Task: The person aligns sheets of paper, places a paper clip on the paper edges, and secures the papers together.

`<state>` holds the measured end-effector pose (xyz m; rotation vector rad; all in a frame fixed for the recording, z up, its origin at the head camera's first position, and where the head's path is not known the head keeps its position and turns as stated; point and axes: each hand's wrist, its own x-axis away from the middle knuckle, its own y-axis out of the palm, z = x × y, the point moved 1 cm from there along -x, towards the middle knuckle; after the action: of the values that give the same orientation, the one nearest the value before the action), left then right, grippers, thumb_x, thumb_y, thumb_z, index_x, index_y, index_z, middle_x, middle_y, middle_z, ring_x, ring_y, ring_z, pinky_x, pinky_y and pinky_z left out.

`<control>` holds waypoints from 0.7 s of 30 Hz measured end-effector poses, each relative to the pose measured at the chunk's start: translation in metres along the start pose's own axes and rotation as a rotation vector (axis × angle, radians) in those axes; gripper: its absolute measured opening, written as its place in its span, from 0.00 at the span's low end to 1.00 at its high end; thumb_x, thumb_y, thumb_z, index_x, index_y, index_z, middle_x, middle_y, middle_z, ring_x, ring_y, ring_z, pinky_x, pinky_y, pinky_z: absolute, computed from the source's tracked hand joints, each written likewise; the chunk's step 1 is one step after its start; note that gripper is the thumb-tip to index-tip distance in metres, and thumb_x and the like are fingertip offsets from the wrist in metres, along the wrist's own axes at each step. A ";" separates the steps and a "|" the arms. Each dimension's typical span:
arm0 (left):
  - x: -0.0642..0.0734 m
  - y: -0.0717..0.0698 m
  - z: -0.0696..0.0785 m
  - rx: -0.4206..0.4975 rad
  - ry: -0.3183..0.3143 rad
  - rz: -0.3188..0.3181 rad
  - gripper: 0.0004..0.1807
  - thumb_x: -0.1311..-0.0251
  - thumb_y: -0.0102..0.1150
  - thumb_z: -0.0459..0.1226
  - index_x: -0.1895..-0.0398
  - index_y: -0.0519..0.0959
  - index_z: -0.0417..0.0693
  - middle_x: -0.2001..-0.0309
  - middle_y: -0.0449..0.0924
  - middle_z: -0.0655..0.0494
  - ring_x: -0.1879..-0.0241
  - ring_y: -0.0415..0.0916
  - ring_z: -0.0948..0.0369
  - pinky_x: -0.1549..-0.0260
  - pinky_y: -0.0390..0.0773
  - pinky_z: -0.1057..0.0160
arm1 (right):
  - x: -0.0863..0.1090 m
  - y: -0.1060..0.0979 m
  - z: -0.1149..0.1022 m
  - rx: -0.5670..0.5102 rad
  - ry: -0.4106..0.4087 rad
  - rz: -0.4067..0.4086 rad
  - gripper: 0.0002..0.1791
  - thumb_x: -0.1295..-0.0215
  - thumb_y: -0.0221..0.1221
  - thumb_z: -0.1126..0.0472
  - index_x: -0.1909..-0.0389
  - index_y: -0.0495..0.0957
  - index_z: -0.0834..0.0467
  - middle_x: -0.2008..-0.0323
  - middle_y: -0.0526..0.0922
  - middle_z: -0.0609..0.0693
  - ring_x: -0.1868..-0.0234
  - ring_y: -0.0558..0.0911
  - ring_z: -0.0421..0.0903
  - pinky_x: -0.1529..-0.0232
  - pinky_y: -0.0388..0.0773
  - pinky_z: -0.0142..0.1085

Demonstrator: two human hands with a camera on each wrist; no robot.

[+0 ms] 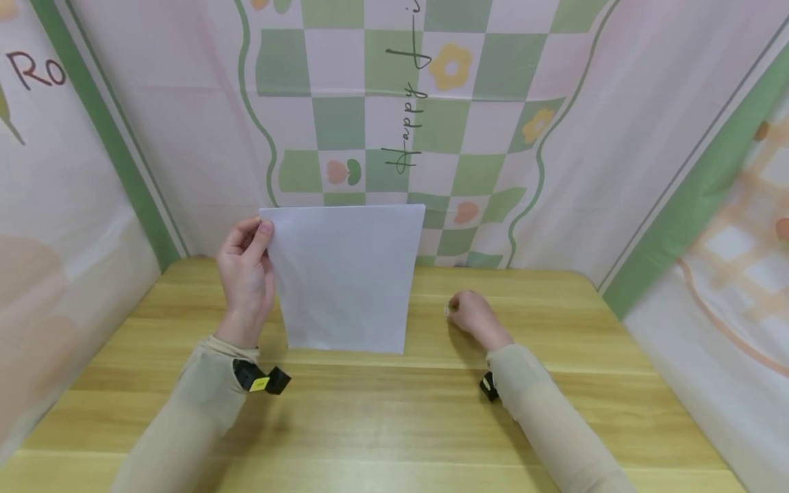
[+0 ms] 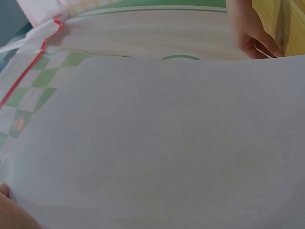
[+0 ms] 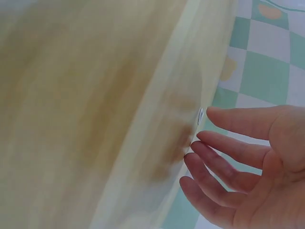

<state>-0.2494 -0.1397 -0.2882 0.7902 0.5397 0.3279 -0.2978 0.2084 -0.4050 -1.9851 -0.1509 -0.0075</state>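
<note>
My left hand [image 1: 248, 267] pinches a white sheet of paper [image 1: 348, 281] at its upper left corner, thumb in front and fingers behind. The paper stands nearly upright over the table, its lower edge overlapping the tabletop. In the left wrist view the sheet [image 2: 162, 138] fills most of the picture, with part of the holding hand [image 2: 16, 212] in the corner. My right hand [image 1: 477, 316] is low over the table, right of the paper. In the right wrist view its fingers [image 3: 221, 167] are loosely bent and spread. A small silvery piece like a paper clip [image 3: 200, 116] is right at the thumb and index fingertips.
A wood-grain table [image 1: 370, 424] with rounded far corners lies below both hands. Printed cloth hangs behind it, with a green checked panel [image 1: 394, 123] in the middle. More cloth [image 1: 80, 226] stands close along the left and right sides. Each wrist carries a small black camera [image 1: 261, 378].
</note>
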 end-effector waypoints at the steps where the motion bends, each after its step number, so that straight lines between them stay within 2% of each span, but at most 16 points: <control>1: 0.000 0.000 0.000 0.000 0.000 -0.001 0.06 0.46 0.61 0.23 0.74 0.81 0.40 0.73 0.76 0.52 0.69 0.73 0.61 0.67 0.77 0.72 | -0.001 0.000 0.000 0.005 0.009 0.004 0.18 0.38 0.59 0.64 0.49 0.76 0.69 0.46 0.77 0.66 0.42 0.72 0.63 0.38 0.68 0.53; 11: 0.001 0.000 0.000 0.005 0.001 -0.008 0.06 0.46 0.61 0.23 0.74 0.81 0.40 0.72 0.77 0.52 0.69 0.74 0.61 0.66 0.78 0.72 | -0.007 -0.001 -0.006 0.097 0.047 0.059 0.12 0.39 0.59 0.63 0.59 0.80 0.68 0.54 0.82 0.63 0.51 0.79 0.60 0.48 0.75 0.51; 14: 0.002 0.000 0.000 0.005 0.000 -0.006 0.06 0.46 0.61 0.23 0.74 0.81 0.40 0.72 0.77 0.52 0.69 0.74 0.61 0.66 0.78 0.71 | -0.008 -0.002 -0.006 0.098 0.061 0.064 0.09 0.40 0.59 0.63 0.66 0.82 0.66 0.59 0.83 0.61 0.58 0.81 0.57 0.54 0.77 0.49; 16: 0.002 0.000 0.000 0.005 -0.003 -0.007 0.06 0.46 0.61 0.23 0.74 0.81 0.40 0.72 0.77 0.52 0.69 0.74 0.61 0.66 0.78 0.71 | -0.008 -0.002 -0.007 0.093 0.065 0.069 0.08 0.41 0.59 0.63 0.73 0.81 0.64 0.66 0.84 0.58 0.65 0.80 0.53 0.60 0.78 0.47; 18: 0.002 0.000 0.000 -0.002 -0.004 -0.008 0.06 0.46 0.61 0.23 0.74 0.81 0.40 0.72 0.77 0.52 0.69 0.74 0.61 0.67 0.78 0.71 | -0.008 -0.002 -0.007 0.086 0.067 0.070 0.10 0.41 0.59 0.63 0.81 0.78 0.62 0.75 0.81 0.54 0.73 0.76 0.49 0.68 0.76 0.42; 21: 0.002 0.000 0.000 0.003 -0.002 -0.006 0.06 0.46 0.61 0.23 0.74 0.81 0.40 0.72 0.77 0.52 0.69 0.74 0.61 0.67 0.78 0.71 | -0.007 -0.002 -0.007 0.066 0.064 0.073 0.19 0.43 0.59 0.65 0.92 0.68 0.56 0.88 0.68 0.46 0.83 0.66 0.43 0.79 0.67 0.35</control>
<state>-0.2477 -0.1386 -0.2887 0.7918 0.5405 0.3210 -0.3048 0.2015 -0.4012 -1.9213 -0.0370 -0.0185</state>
